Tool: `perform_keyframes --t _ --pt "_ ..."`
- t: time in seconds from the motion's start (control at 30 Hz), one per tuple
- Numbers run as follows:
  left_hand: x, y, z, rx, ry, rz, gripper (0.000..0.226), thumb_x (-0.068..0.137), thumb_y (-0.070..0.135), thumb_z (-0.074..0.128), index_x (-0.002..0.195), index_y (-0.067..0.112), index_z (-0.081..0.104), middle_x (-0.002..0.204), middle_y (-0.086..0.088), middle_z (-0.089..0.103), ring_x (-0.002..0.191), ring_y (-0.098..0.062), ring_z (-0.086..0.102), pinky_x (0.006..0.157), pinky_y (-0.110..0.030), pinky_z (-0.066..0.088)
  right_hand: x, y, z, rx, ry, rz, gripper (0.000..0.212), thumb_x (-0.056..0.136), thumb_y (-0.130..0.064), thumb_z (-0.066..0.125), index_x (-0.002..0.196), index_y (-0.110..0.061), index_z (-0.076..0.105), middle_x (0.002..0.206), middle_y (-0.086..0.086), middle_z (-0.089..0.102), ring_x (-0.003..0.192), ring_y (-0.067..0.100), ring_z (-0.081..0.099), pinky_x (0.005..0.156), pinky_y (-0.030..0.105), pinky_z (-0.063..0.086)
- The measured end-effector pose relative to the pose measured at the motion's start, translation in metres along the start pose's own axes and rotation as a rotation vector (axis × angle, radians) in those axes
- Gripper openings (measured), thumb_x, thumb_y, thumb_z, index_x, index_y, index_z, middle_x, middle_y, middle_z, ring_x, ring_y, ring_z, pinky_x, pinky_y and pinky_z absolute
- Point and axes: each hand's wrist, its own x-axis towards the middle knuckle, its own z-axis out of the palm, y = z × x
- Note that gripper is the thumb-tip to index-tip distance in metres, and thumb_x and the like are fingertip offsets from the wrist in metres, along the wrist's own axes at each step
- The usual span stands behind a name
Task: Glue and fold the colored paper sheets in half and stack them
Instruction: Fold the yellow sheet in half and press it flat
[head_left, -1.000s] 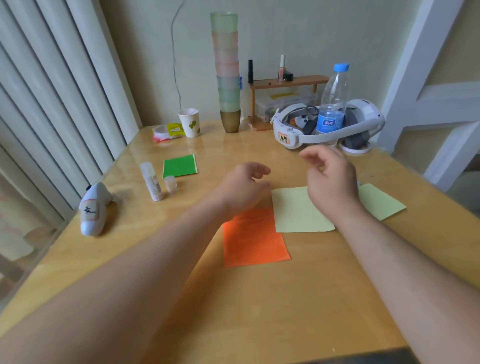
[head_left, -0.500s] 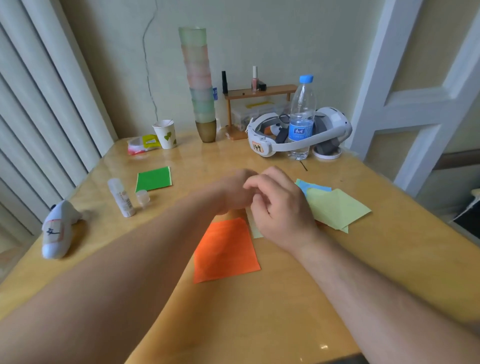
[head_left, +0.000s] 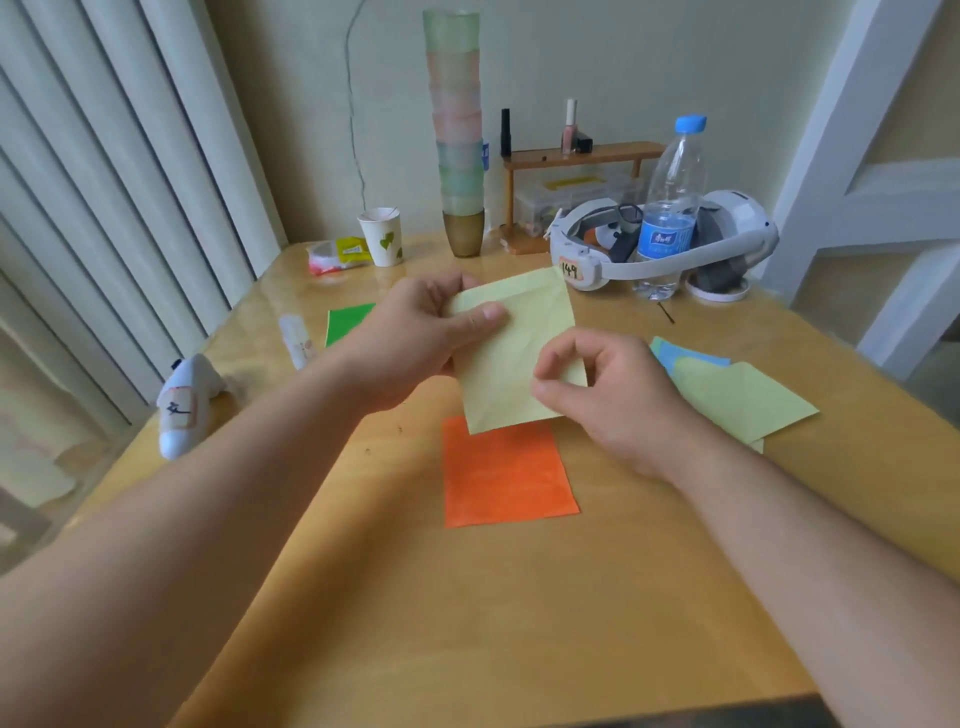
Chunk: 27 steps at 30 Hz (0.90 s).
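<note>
A pale yellow-green paper sheet (head_left: 519, 343) is lifted off the table between both hands. My left hand (head_left: 415, 338) pinches its upper left corner, thumb on top. At the sheet's lower right edge my right hand (head_left: 602, 395) pinches it between thumb and fingers. An orange sheet (head_left: 506, 475) lies flat on the table just below the lifted one. To the right lies a pile of paper, a yellow-green sheet (head_left: 743, 402) over a blue one (head_left: 691, 358). A green sheet (head_left: 345, 322) lies behind my left hand, next to an uncapped glue stick (head_left: 297, 340).
A white toy-like object (head_left: 184, 405) lies near the table's left edge. At the back stand a paper cup (head_left: 382, 236), a tall stack of cups (head_left: 460, 135), a small wooden shelf (head_left: 582, 156), a water bottle (head_left: 672, 208) and a white headset (head_left: 727, 244).
The yellow-green sheet lay flat on the table beside the orange one; both hands closed on it and have lifted it up off the table.
</note>
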Motion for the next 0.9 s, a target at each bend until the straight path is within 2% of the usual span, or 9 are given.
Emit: perform_keyframes --t 0.13,0.2,0.27,0.4,0.53,0.67,0.73,0.8,0.9 --pt "-0.023 -0.012 -0.018 0.034 0.1 0.068 0.013 0.1 0.018 0.067 0.099 0.006 0.071 0.088 -0.012 0.073 0.078 -0.023 0.069 0.063 -0.035 0.057 0.004 -0.01 -0.003 -0.089 -0.215 0.045 0.02 0.082 -0.02 0.088 0.09 -0.033 0.075 0.064 -0.013 0.054 0.058 0.011 0.042 0.06 0.023 0.043" --pt "-0.032 -0.019 -0.021 0.094 0.117 0.093 0.011 0.098 0.016 0.069 0.099 0.005 0.073 0.086 -0.011 0.075 0.075 -0.021 0.071 0.06 -0.031 0.057 0.006 -0.016 -0.003 -0.05 -0.351 0.115 0.032 0.076 -0.026 0.089 0.102 -0.037 0.073 0.09 0.015 0.07 0.077 0.041 0.06 0.08 0.049 0.06" --pt "-0.039 -0.025 -0.02 0.136 0.138 0.099 0.008 0.098 0.018 0.07 0.1 0.011 0.075 0.084 -0.005 0.076 0.073 -0.017 0.072 0.059 -0.029 0.056 0.008 -0.018 -0.004 -0.014 -0.448 0.134 0.041 0.078 -0.016 0.087 0.107 -0.038 0.07 0.114 0.02 0.071 0.098 0.05 0.067 0.094 0.066 0.055" --pt "-0.05 -0.04 -0.016 0.068 0.1 0.098 0.041 0.093 0.033 0.072 0.132 0.04 0.06 0.107 0.002 0.075 0.093 -0.023 0.072 0.078 -0.042 0.062 0.006 -0.009 -0.006 0.034 -0.415 0.133 0.051 0.081 0.007 0.084 0.108 -0.032 0.067 0.116 -0.004 0.074 0.098 0.029 0.078 0.095 0.052 0.061" --pt "-0.061 -0.052 -0.016 0.079 -0.094 0.133 0.056 0.087 0.019 0.083 0.131 0.036 0.052 0.126 -0.015 0.059 0.092 -0.023 0.071 0.08 -0.039 0.061 -0.002 0.008 0.0 0.06 -0.267 0.119 0.053 0.078 0.004 0.087 0.107 -0.036 0.067 0.109 -0.003 0.066 0.082 0.035 0.071 0.088 0.047 0.061" --pt "-0.068 -0.047 -0.011 0.234 -0.16 0.022 0.028 0.083 0.02 0.084 0.106 0.022 0.068 0.097 -0.013 0.074 0.065 -0.02 0.071 0.064 -0.032 0.059 -0.005 0.013 -0.002 0.128 -0.231 0.13 0.053 0.077 0.004 0.088 0.105 -0.036 0.069 0.118 0.006 0.066 0.095 0.047 0.071 0.093 0.054 0.061" --pt "-0.07 -0.044 -0.01 0.259 -0.182 -0.04 0.022 0.084 0.018 0.084 0.1 0.02 0.069 0.075 -0.011 0.075 0.057 -0.017 0.069 0.058 -0.027 0.057 -0.009 0.013 -0.004 0.121 -0.282 0.155 0.053 0.076 0.005 0.088 0.107 -0.035 0.069 0.114 0.003 0.071 0.097 0.041 0.074 0.095 0.059 0.059" --pt "-0.071 -0.043 -0.011 0.26 -0.209 -0.063 0.023 0.083 0.018 0.085 0.098 0.019 0.068 0.068 -0.012 0.073 0.054 -0.016 0.065 0.056 -0.025 0.055 -0.012 0.011 -0.007 0.083 -0.343 0.184 0.054 0.077 0.006 0.087 0.108 -0.035 0.069 0.103 -0.004 0.076 0.096 0.031 0.077 0.094 0.057 0.06" --pt "-0.072 -0.044 -0.014 0.278 -0.253 -0.056 0.025 0.082 0.018 0.087 0.097 0.022 0.068 0.067 -0.01 0.072 0.054 -0.018 0.061 0.055 -0.027 0.054 -0.014 0.009 -0.01 -0.039 -0.417 0.18 0.056 0.077 -0.004 0.091 0.108 -0.045 0.069 0.102 0.006 0.078 0.096 0.033 0.076 0.092 0.059 0.059"
